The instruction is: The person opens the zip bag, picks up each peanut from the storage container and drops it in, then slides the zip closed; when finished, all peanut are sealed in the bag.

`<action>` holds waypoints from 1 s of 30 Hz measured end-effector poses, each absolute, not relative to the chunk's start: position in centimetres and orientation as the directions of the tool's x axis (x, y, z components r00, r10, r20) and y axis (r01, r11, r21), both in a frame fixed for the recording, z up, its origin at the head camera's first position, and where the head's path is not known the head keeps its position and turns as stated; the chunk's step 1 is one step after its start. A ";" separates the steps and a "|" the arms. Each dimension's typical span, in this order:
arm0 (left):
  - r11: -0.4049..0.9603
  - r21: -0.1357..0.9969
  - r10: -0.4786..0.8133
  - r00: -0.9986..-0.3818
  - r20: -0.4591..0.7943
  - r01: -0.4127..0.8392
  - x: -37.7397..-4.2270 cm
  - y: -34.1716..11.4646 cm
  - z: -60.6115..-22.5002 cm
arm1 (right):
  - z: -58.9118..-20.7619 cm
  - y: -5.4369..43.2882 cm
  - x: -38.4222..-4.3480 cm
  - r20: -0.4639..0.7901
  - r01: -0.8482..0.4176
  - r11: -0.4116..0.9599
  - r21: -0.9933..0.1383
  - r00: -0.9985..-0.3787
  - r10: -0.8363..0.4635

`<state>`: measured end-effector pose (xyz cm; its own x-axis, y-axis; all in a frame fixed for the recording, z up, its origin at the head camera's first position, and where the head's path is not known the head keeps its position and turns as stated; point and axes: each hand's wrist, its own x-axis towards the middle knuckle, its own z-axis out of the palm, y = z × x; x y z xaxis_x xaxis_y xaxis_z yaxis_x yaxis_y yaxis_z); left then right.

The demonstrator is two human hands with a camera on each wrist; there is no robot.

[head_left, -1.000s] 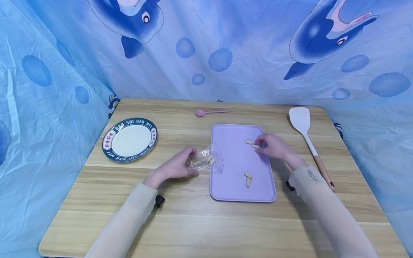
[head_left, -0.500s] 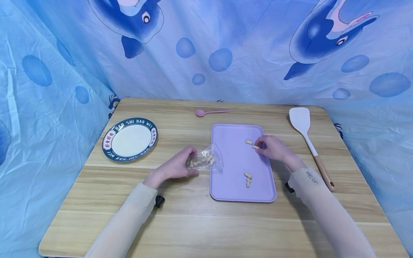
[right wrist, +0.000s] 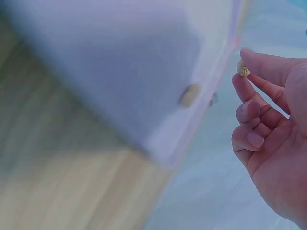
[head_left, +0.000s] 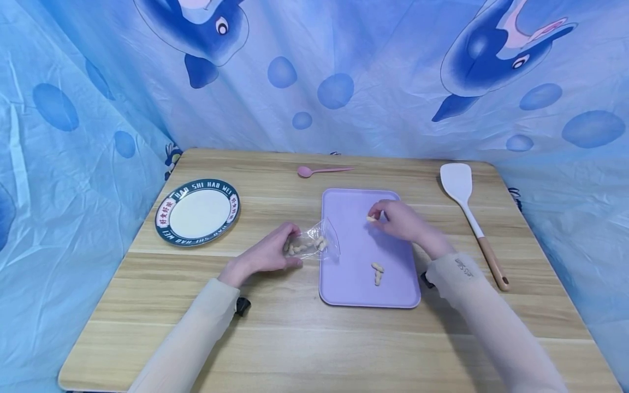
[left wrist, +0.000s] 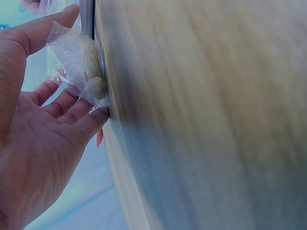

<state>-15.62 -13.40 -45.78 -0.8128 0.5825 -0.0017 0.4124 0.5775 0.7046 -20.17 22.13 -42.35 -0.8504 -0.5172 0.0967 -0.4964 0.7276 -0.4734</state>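
Observation:
My right hand [head_left: 398, 219] is above the upper part of a lilac tray [head_left: 351, 284], pinching a peanut [right wrist: 243, 68] between thumb and forefinger. Another peanut [right wrist: 190, 96] lies on the tray in the right wrist view; in the head view the hand covers that spot. Two more peanuts [head_left: 377, 272] lie near the tray's lower right. To the left, a clear plastic bag [head_left: 314, 243] with several peanuts inside lies with its mouth over the tray's left edge. My left hand [head_left: 269, 252] holds the closed end, thumb and fingers on either side.
A plate with a dark green rim [head_left: 199, 240] stands at the left. Behind the tray lies a pink spoon [head_left: 324, 171]. A white spatula with a wooden handle [head_left: 469, 213] lies right of the tray, near the right forearm.
The right hand has picked up a peanut from the tray and moved left with it, towards the bag. Left hand and bag have stayed in place.

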 end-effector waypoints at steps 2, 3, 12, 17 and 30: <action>0.576 0.705 0.583 -0.812 0.000 0.413 -15.6 -13.4 -45.8 | -41.7 20.9 -20.0 0.110 -0.529 0.710 -0.465 -0.830 -0.547; 0.575 0.705 0.583 -0.812 0.001 0.414 -15.6 -13.4 -45.8 | -41.4 20.3 -19.9 0.113 -0.542 0.704 -0.459 -0.821 -0.559; 0.579 0.701 0.582 -0.813 0.003 0.416 -15.6 -13.5 -45.9 | -40.2 15.8 -18.6 0.086 -0.615 0.667 -0.421 -0.759 -0.646; 0.578 0.701 0.584 -0.812 0.002 0.418 -15.6 -13.4 -45.9 | -40.1 14.5 -18.2 0.061 -0.630 0.664 -0.403 -0.742 -0.667; 0.567 0.707 0.589 -0.808 0.009 0.422 -15.7 -13.5 -45.9 | -40.4 13.8 -17.7 0.080 -0.634 0.644 -0.429 -0.737 -0.672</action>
<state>-15.67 -13.48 -45.94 -0.8080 0.5891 0.0092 0.4218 0.5674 0.7072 -17.68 13.80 -40.40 -0.7365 -0.6717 0.0798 -0.6335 0.6436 -0.4294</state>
